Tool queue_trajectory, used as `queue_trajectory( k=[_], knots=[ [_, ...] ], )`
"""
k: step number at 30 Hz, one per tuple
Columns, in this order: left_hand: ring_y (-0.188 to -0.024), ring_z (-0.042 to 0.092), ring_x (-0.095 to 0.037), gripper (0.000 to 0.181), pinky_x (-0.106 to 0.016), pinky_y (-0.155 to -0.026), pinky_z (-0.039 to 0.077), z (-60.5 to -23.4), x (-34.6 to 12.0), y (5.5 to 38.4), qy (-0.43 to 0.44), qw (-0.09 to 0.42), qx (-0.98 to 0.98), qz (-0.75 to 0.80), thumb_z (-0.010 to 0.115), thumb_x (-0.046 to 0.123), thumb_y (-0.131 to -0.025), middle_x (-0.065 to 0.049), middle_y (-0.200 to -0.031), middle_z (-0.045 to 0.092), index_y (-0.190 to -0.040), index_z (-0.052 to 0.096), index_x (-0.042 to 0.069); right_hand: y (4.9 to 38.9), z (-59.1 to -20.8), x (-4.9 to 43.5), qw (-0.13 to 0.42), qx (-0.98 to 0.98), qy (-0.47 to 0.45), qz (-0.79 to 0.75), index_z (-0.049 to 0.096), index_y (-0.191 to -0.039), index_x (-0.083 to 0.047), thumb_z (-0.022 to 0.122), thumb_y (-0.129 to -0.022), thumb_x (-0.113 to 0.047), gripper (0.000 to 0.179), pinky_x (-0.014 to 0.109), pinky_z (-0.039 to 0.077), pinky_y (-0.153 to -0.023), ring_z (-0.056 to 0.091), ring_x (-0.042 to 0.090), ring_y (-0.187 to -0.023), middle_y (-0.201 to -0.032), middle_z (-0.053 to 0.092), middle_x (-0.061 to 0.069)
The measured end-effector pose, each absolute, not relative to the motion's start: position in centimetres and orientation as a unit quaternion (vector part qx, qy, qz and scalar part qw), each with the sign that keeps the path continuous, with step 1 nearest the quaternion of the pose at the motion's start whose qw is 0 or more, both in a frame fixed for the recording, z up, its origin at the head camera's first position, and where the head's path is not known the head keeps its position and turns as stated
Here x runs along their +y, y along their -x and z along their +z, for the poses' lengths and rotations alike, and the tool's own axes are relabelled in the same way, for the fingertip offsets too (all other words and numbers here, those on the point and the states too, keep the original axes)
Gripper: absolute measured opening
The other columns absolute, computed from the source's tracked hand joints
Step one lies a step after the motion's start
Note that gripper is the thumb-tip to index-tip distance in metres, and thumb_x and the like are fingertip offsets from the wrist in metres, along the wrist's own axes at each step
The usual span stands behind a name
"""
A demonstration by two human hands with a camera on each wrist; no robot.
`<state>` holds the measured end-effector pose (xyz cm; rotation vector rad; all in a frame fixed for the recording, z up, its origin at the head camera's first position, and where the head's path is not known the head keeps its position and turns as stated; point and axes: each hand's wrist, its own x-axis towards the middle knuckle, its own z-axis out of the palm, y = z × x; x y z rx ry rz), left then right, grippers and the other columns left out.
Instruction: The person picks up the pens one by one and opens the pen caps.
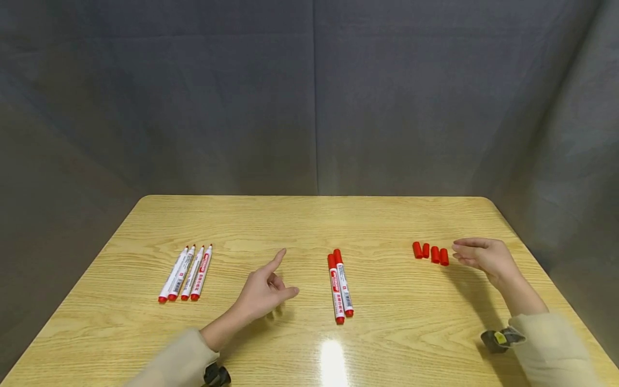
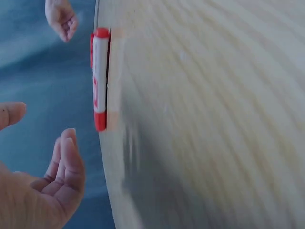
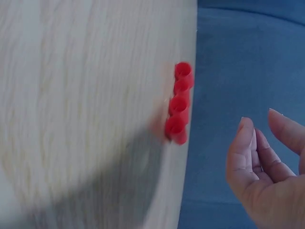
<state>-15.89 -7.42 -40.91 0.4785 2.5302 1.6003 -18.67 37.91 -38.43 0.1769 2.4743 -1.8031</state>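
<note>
Pale sleeves (image 1: 180,359) lead to the empty left hand (image 1: 263,290), its index finger and thumb spread near two capped markers (image 1: 337,293), and to the right hand (image 1: 489,260), fingers loosely bent and pinching nothing beside four hollow red caps (image 1: 435,255). A stray nudge could roll those short round caps across the smooth wood-grained table (image 1: 401,333), while four slim plastic bare-tipped markers (image 1: 201,272) at left could smudge it if knocked.
</note>
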Motion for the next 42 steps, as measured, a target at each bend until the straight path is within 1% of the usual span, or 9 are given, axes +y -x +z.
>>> queue_trajectory(
  k=[4,7,8,11,17,21,25,33,42],
  knots=[
    [-0.050,0.054,-0.016,0.084,-0.026,-0.047,0.045,-41.2,-6.1,15.7,-0.144,0.090,0.816,0.553,0.072,0.009,-0.075,-0.005,-0.069,0.057,-0.144,0.025,0.009,18.1,-37.9,37.2,0.027,0.790,-0.040,-0.612,0.056,-0.110,0.010,0.061,-0.087,-0.009,0.030,0.023,0.051,-0.070,0.063,0.006,-0.077,-0.085,0.063,-0.011],
    [-0.051,0.058,-0.023,0.085,-0.032,-0.047,0.049,-41.6,-5.2,15.6,-0.136,0.116,0.801,0.572,0.071,0.008,-0.075,-0.006,-0.071,0.057,-0.145,0.023,0.009,17.6,-37.5,36.6,0.022,0.775,-0.030,-0.631,0.066,-0.097,-0.008,0.062,-0.086,-0.007,0.012,0.022,0.051,-0.070,0.063,0.006,-0.077,-0.086,0.063,-0.011],
    [-0.051,0.059,-0.024,0.085,-0.034,-0.048,0.050,-41.7,-4.9,15.6,-0.137,0.122,0.797,0.576,0.071,0.008,-0.075,-0.007,-0.070,0.057,-0.145,0.022,0.008,17.4,-37.4,36.3,0.020,0.769,-0.028,-0.639,0.066,-0.092,-0.014,0.062,-0.085,-0.007,0.010,0.021,0.051,-0.070,0.063,0.006,-0.078,-0.086,0.064,-0.011],
    [-0.049,0.057,-0.021,0.085,-0.033,-0.047,0.050,-42.1,-4.0,15.6,-0.141,0.135,0.790,0.581,0.070,0.005,-0.074,-0.008,-0.066,0.058,-0.144,0.022,0.004,17.1,-37.0,35.5,0.018,0.756,-0.014,-0.654,0.067,-0.087,-0.019,0.063,-0.084,-0.007,0.013,0.020,0.051,-0.070,0.063,0.006,-0.079,-0.087,0.064,-0.010],
    [-0.044,0.052,-0.014,0.088,-0.028,-0.044,0.047,-42.5,-2.0,15.9,-0.145,0.159,0.794,0.569,0.070,0.003,-0.072,-0.015,-0.061,0.060,-0.145,0.020,0.004,16.5,-36.5,33.9,0.012,0.757,0.006,-0.653,0.067,-0.095,-0.010,0.065,-0.084,-0.009,0.011,0.022,0.051,-0.071,0.063,0.008,-0.080,-0.088,0.065,-0.008],
    [-0.041,0.051,-0.014,0.091,-0.027,-0.041,0.046,-42.5,-0.7,16.3,-0.134,0.174,0.809,0.545,0.071,0.004,-0.071,-0.010,-0.053,0.057,-0.145,0.019,0.006,16.3,-36.4,33.1,0.012,0.762,0.011,-0.647,0.063,-0.103,0.003,0.063,-0.085,-0.007,0.021,0.023,0.051,-0.070,0.063,0.008,-0.078,-0.087,0.065,-0.007],
    [-0.037,0.048,-0.013,0.093,-0.027,-0.036,0.044,-42.3,0.6,16.4,-0.134,0.180,0.833,0.506,0.071,0.005,-0.069,-0.007,-0.048,0.054,-0.145,0.018,0.005,16.2,-36.4,32.3,0.013,0.759,0.016,-0.651,0.063,-0.103,0.004,0.062,-0.085,-0.005,0.020,0.022,0.051,-0.069,0.063,0.009,-0.077,-0.085,0.065,-0.006],
    [-0.034,0.048,-0.012,0.096,-0.027,-0.034,0.043,-42.1,1.8,16.2,-0.141,0.188,0.855,0.462,0.072,0.006,-0.068,-0.006,-0.053,0.058,-0.145,0.014,0.001,15.8,-36.3,30.3,0.013,0.744,0.041,-0.667,0.064,-0.102,0.003,0.062,-0.085,-0.003,0.019,0.024,0.051,-0.071,0.064,0.011,-0.080,-0.089,0.065,-0.003],
    [-0.034,0.050,-0.013,0.098,-0.029,-0.034,0.044,-42.8,1.8,16.4,-0.151,0.181,0.868,0.437,0.072,0.007,-0.065,-0.003,-0.051,0.056,-0.144,0.014,-0.003,15.2,-36.0,28.5,0.004,0.759,0.067,-0.648,0.055,-0.112,0.014,0.060,-0.087,-0.006,0.032,0.025,0.051,-0.071,0.063,0.010,-0.081,-0.092,0.064,-0.003]
  ],
)
